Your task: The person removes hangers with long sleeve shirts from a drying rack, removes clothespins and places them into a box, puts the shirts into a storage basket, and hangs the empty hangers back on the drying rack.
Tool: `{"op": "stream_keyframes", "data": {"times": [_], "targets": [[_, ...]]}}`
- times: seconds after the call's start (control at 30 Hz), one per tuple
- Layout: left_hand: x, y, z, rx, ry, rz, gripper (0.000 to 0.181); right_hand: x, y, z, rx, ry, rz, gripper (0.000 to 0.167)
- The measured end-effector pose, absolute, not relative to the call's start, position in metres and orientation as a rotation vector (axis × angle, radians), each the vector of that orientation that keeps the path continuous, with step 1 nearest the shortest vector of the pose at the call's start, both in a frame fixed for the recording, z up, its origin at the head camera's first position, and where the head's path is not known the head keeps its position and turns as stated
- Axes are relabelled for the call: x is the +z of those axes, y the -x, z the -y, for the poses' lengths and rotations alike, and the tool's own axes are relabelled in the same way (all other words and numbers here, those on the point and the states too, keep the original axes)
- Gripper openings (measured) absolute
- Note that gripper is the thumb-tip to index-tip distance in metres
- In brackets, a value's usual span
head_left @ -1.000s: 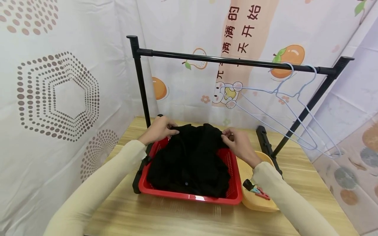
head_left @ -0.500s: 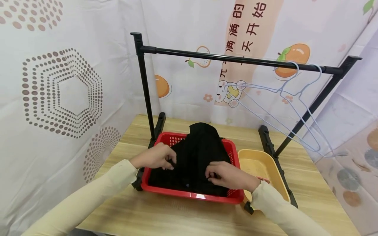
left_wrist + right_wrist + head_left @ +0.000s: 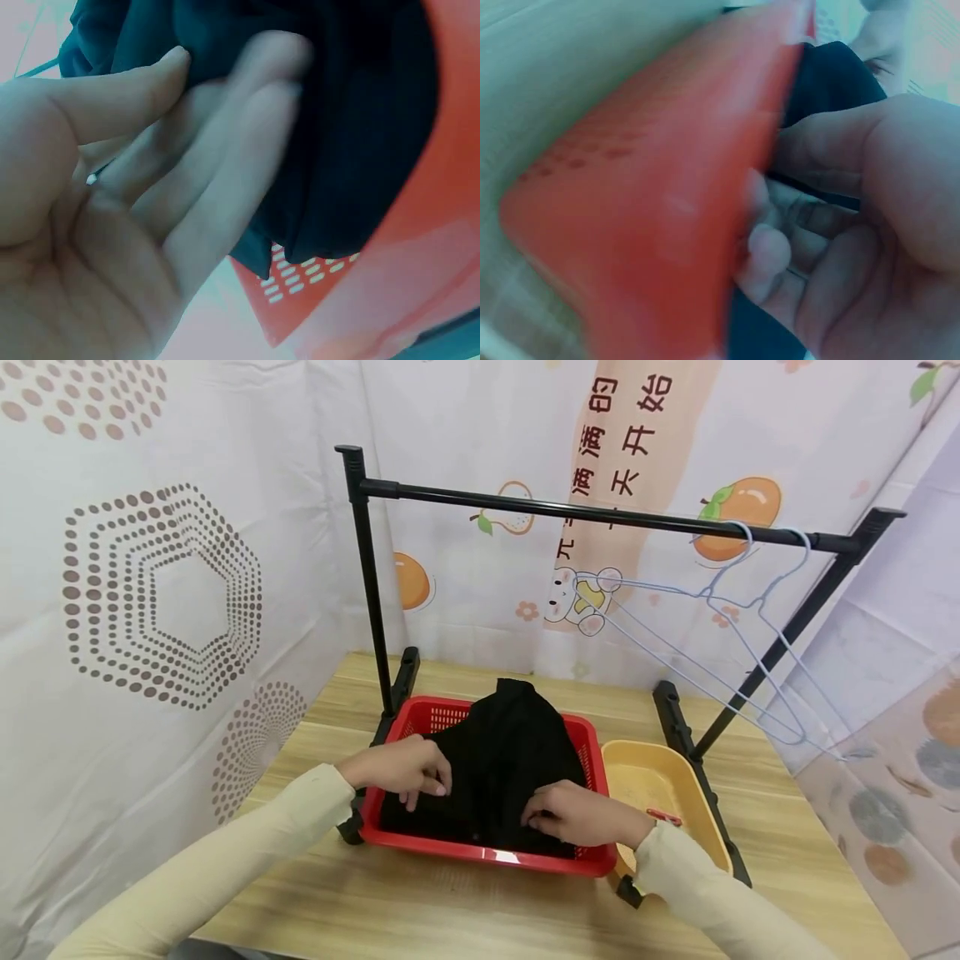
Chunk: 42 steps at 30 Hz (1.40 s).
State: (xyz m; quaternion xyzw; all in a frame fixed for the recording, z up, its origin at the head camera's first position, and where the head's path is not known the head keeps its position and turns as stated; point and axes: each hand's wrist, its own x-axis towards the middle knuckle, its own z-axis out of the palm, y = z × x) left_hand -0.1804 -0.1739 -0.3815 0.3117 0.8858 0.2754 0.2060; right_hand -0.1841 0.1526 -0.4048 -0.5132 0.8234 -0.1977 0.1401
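Observation:
A black garment [image 3: 517, 735] lies bunched in a red basket [image 3: 480, 853], its top rising in a peak at the back. At the basket's left side, my left hand [image 3: 408, 770] hovers over the cloth. The left wrist view shows its fingers [image 3: 225, 172] loosely extended, with the thumb apart and no cloth pinched. My right hand [image 3: 570, 812] is at the front right of the garment. In the right wrist view its fingers [image 3: 769, 251] are curled by the basket rim; the thumb tip is hidden, so whether cloth is pinched cannot be told.
A yellow tray [image 3: 660, 752] holding a red clip [image 3: 664, 817] stands right of the basket. Behind rises a black rack [image 3: 525, 508], with light blue hangers [image 3: 675, 587] at its right end. All stand on a wooden table [image 3: 420, 902].
Both hands have let go of the garment's far edge and come down towards the front of the basket. The garment's top has settled into a peak. Lately the left hand's fingers have spread.

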Motion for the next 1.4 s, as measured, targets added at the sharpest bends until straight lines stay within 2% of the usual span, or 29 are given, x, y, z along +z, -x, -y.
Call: {"op": "stream_keyframes", "data": {"times": [0.07, 0.1, 0.23, 0.33, 0.43, 0.5, 0.6, 0.67, 0.73, 0.9, 1.03, 1.13, 1.23, 1.4], "targets": [[-0.379, 0.186, 0.176, 0.797, -0.831, -2.546, 0.004, -0.397, 0.189, -0.157, -0.643, 1.426, -2.382, 0.013], [-0.378, 0.19, 0.177, 0.8, -0.815, -2.589, 0.008, -0.394, 0.192, -0.16, -0.683, 1.391, -2.396, 0.012], [-0.371, 0.206, 0.178, 0.758, -0.789, -2.734, 0.035, -0.384, 0.207, -0.169, -0.836, 1.209, -2.575, 0.007], [-0.369, 0.22, 0.179, 0.723, -0.808, -2.751, 0.066, -0.382, 0.22, -0.171, -0.878, 1.026, -2.803, 0.005], [-0.371, 0.233, 0.177, 0.721, -0.846, -2.68, 0.093, -0.386, 0.233, -0.17, -0.809, 0.849, -2.952, 0.025], [-0.374, 0.24, 0.175, 0.721, -0.859, -2.611, 0.099, -0.392, 0.239, -0.168, -0.768, 0.748, -2.935, 0.045], [-0.377, 0.247, 0.169, 0.691, -0.876, -2.541, 0.092, -0.399, 0.245, -0.165, -0.761, 0.637, -2.834, 0.065], [-0.377, 0.249, 0.164, 0.649, -0.873, -2.534, 0.081, -0.403, 0.246, -0.163, -0.801, 0.596, -2.758, 0.068], [-0.376, 0.25, 0.161, 0.629, -0.874, -2.547, 0.07, -0.405, 0.247, -0.16, -0.808, 0.634, -2.748, 0.061], [-0.372, 0.249, 0.155, 0.671, -0.913, -2.661, 0.035, -0.403, 0.248, -0.157, -0.812, 0.861, -2.871, 0.033], [-0.366, 0.246, 0.159, 0.742, -0.967, -2.771, 0.016, -0.391, 0.241, -0.16, -0.892, 0.897, -2.93, 0.026], [-0.357, 0.235, 0.167, 0.782, -1.043, -2.833, 0.011, -0.378, 0.23, -0.163, -0.961, 0.966, -2.934, 0.024], [-0.351, 0.219, 0.177, 0.8, -1.145, -2.837, 0.01, -0.369, 0.215, -0.167, -0.972, 1.19, -2.918, 0.022], [-0.361, 0.191, 0.185, 0.757, -1.213, -2.738, 0.013, -0.378, 0.193, -0.172, -0.777, 1.522, -2.773, 0.022]]}}
